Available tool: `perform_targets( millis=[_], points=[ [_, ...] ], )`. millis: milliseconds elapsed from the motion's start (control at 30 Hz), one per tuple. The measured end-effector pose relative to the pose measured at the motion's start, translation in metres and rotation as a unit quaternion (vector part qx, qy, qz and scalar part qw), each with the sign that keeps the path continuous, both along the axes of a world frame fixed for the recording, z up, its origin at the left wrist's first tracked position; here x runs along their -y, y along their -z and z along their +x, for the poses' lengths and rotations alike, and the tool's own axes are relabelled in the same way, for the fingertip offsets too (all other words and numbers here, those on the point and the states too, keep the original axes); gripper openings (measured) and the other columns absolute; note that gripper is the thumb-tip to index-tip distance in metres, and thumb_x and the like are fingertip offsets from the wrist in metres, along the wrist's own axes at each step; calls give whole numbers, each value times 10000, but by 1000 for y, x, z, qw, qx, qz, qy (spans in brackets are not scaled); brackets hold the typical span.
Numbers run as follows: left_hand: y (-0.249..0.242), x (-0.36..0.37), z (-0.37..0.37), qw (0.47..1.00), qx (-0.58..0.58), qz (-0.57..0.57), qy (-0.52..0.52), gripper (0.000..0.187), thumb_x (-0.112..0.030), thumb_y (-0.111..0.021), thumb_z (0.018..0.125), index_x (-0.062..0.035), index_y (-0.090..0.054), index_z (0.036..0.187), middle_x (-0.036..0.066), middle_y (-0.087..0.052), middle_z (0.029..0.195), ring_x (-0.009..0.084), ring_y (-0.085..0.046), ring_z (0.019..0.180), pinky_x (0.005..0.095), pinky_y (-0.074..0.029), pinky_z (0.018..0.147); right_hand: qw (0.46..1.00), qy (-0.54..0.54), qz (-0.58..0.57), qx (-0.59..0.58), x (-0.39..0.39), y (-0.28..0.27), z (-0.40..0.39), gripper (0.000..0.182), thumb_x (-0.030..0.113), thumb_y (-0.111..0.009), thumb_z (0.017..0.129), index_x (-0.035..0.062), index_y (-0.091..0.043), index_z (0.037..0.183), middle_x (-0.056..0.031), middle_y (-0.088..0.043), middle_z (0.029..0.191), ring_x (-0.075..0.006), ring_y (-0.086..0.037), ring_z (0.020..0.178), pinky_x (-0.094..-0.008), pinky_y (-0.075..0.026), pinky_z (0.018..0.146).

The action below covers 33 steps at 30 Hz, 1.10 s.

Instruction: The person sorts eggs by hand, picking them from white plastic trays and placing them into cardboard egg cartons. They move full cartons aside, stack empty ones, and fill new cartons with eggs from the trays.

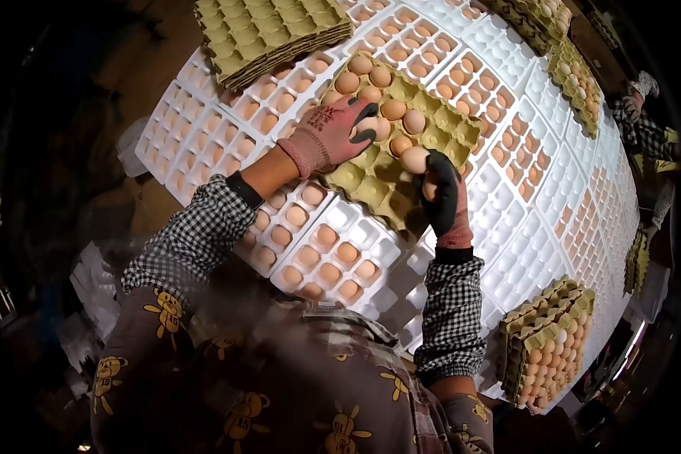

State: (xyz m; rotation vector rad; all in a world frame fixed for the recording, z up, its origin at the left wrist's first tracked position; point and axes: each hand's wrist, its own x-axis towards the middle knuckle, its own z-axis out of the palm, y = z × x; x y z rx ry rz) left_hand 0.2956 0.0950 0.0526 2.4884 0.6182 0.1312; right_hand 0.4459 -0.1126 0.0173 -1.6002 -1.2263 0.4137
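A yellowish pulp egg tray [356, 180] lies across the white foam trays, with brown eggs [393, 110] in part of its cells. My left hand [327, 136], in a pink glove with dark fingertips, curls its thumb and fingers around an egg [365, 127] at the tray's left side. Over the tray's front right part, my right hand [445, 198], in a glove with a dark coating, grips a pale brown egg [414, 160] at its fingertips. A second egg [430, 187] shows partly between its palm and fingers.
White foam trays [499, 208] cover the table, some cells holding eggs. A stack of pulp trays [272, 34] stands at the upper left. Stacked egg-filled trays [548, 344] sit at the lower right, with more at the upper right [575, 83]. Another person's gloved hand [643, 85] appears at far right.
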Motion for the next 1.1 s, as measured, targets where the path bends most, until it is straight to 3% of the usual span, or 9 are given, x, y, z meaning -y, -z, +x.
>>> perform_targets(
  millis=[33,133,200,333,467,533,667,800,1100],
  points=[
    [-7,0,4,996,-2,87,25,494,-296,-713,823,-204,-573,1288,125,-542,1277,314,-630,1033,414,-541,788,950,24,8,-310,1,-1,3,321,31,-634,878,-1,-587,1194,-70,-635,1079,-138,-627,892,-282,-520,738],
    [-6,3,28,958,-162,211,109,527,-293,-712,820,-256,-578,1328,149,-503,1330,310,-628,1055,409,-543,787,927,127,-94,-340,-19,-20,17,248,147,-659,865,145,-659,1113,-106,-585,1172,-212,-634,910,-326,-538,691],
    [-5,12,28,940,-175,261,129,545,-305,-722,808,-263,-586,1335,166,-463,1376,301,-624,1069,400,-540,802,969,127,-143,157,-33,-12,14,243,157,-672,840,201,-685,1078,-134,-546,1234,-265,-639,930,-378,-542,712],
    [3,5,35,957,-131,228,121,550,-308,-780,745,-227,-613,1262,165,-473,1358,314,-619,1079,400,-532,854,880,28,-359,310,-58,-9,-7,344,290,-752,767,242,-688,1102,-133,-468,1309,-274,-646,1013,-414,-547,812],
    [3,0,34,970,-113,194,90,552,-327,-796,680,-235,-632,1199,153,-477,1336,313,-638,1014,411,-545,824,986,90,-75,-115,-33,25,53,380,271,-759,779,130,-673,1122,-120,-606,1113,-250,-669,908,-356,-543,783],
    [3,3,35,972,-108,190,91,535,-299,-806,676,-204,-643,1176,157,-485,1334,334,-629,1034,412,-540,841,915,160,-46,-367,-6,-12,98,350,237,-724,843,52,-661,1133,-72,-643,1011,-174,-649,768,-298,-532,693],
    [-10,5,41,982,-108,139,74,527,-231,-829,653,-153,-658,1145,160,-513,1307,354,-623,1058,404,-539,857,865,334,73,-368,25,20,226,272,172,-703,895,41,-659,1129,-52,-681,949,-111,-617,736,-275,-528,683],
    [-18,5,56,996,-54,59,27,563,-226,-838,630,-152,-655,1157,141,-515,1288,309,-632,1044,396,-536,881,870,458,-147,104,35,75,329,463,285,-761,791,172,-657,1229,-111,-675,1091,-287,-649,1021,-365,-511,886],
    [6,68,308,989,63,85,105,512,-248,-817,715,-188,-644,1193,110,-526,1281,301,-646,1044,380,-537,892,814,442,-229,300,61,96,322,429,265,-684,826,228,-647,1252,-18,-590,1309,-275,-487,1257,-474,-318,1088]
  ],
)
